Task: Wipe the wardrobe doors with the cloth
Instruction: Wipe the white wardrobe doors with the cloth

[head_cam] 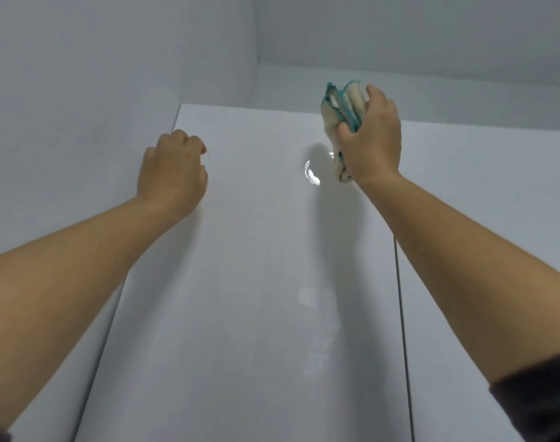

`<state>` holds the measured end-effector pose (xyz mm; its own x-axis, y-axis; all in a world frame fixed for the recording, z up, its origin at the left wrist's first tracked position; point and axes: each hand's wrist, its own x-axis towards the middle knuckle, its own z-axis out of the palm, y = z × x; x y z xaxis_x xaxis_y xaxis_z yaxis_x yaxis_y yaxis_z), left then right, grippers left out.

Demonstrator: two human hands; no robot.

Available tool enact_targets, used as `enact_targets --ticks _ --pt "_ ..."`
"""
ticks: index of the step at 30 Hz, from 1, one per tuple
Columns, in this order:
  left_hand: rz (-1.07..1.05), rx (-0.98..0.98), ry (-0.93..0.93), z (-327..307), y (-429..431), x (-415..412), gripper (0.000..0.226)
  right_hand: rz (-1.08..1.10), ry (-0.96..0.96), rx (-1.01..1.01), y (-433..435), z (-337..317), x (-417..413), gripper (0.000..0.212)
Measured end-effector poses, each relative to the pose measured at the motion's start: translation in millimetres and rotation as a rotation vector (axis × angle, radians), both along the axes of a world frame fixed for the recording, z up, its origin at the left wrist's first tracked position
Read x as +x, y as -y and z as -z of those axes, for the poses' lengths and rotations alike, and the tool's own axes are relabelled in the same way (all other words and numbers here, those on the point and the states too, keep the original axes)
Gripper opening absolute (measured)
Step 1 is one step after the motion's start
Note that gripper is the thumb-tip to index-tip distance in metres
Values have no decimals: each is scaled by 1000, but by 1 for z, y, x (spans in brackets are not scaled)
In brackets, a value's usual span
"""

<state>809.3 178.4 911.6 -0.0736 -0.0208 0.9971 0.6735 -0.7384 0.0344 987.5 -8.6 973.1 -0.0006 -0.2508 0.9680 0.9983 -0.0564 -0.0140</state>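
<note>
A tall white glossy wardrobe door (240, 282) fills the middle of the view, seen from below. My right hand (372, 138) grips a bunched cream cloth with teal edging (342, 106) and holds it near the door's top right corner. My left hand (171, 173) is raised near the door's upper left part with its fingers curled and nothing in them; whether it touches the surface is unclear. A second white door (482, 250) lies to the right, past a narrow dark gap.
A grey-white wall (80, 74) rises on the left, right beside the wardrobe. The ceiling (400, 27) shows above the wardrobe's top edge. A bright light reflection (312, 173) glares on the door near the cloth.
</note>
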Motion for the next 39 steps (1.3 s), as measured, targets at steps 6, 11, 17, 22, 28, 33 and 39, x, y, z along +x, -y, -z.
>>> enact_targets --ticks 6,11,17,22,28,33,39 --pt "-500 16 -205 -15 -23 -15 32 354 -84 67 7 -45 26 36" --pt "-955 -21 -306 -12 -33 -24 45 385 -188 -41 -5 -43 54 33" --pt "-1324 -36 -388 -9 -32 -30 56 299 -167 -50 -20 -47 52 24" --pt "-1418 -81 -361 -10 -29 -34 60 267 -82 -70 -45 -50 28 25" --pt "-1442 -136 -345 -10 -28 -34 62 235 100 -91 -95 -49 -25 17" --pt "-1401 -188 -374 -15 -20 -33 61 136 178 -119 -134 -50 -59 26" --pt "-1366 -139 -405 -15 -24 -43 60 109 297 -263 -171 -57 -87 31"
